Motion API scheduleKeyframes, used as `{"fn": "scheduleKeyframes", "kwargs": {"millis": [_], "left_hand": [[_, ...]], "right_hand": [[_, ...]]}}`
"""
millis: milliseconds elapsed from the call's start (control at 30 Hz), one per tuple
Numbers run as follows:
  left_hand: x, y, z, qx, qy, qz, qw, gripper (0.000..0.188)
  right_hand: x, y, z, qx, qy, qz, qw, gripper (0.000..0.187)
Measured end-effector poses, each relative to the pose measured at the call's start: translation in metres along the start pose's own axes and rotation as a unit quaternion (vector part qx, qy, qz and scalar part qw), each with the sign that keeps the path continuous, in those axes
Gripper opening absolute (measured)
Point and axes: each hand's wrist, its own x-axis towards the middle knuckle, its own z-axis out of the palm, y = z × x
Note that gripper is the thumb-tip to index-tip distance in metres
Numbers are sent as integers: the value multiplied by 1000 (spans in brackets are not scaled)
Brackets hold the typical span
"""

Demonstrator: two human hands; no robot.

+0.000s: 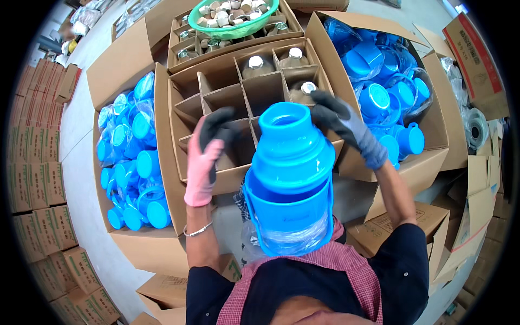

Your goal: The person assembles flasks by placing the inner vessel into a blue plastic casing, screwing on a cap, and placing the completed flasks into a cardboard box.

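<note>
Before my chest stands a blue plastic thermos shell [290, 215], its lower part wrapped in clear film. A narrower stepped blue shoulder piece [292, 157] sits at its open top. To the left, my left hand [210, 146], in a pink glove with dark fingers, hovers empty over the divided carton, fingers apart and slightly blurred. My right hand [349, 127], gloved in grey, reaches past the shoulder piece with fingers spread. Its fingertips are close to a white-capped glass bottle [304, 92]; whether they touch it cannot be made out. No grip is visible.
The divided carton [208, 187] holds several capped bottles. Behind it, a green basin [233, 30] of stoppers rests on another bottle carton. Open cartons of blue plastic cups [147, 163] and blue lidded parts [375, 98] flank me. Stacked cartons [43, 181] line the far left.
</note>
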Motion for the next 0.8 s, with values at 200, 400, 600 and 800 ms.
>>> {"fn": "scheduleKeyframes", "kwargs": {"millis": [200,400,600,800], "left_hand": [[40,2,49,176,-121,120,969,103],[68,-48,26,364,-12,275,890,92],[59,-53,23,471,-54,296,829,57],[44,-44,2,502,45,264,823,51]], "right_hand": [[25,-22,10,-185,29,-253,949,92],[106,130,-65,-203,118,-11,972,76],[113,239,-71,-457,107,28,883,68],[94,150,-70,-478,186,-85,854,61]]}}
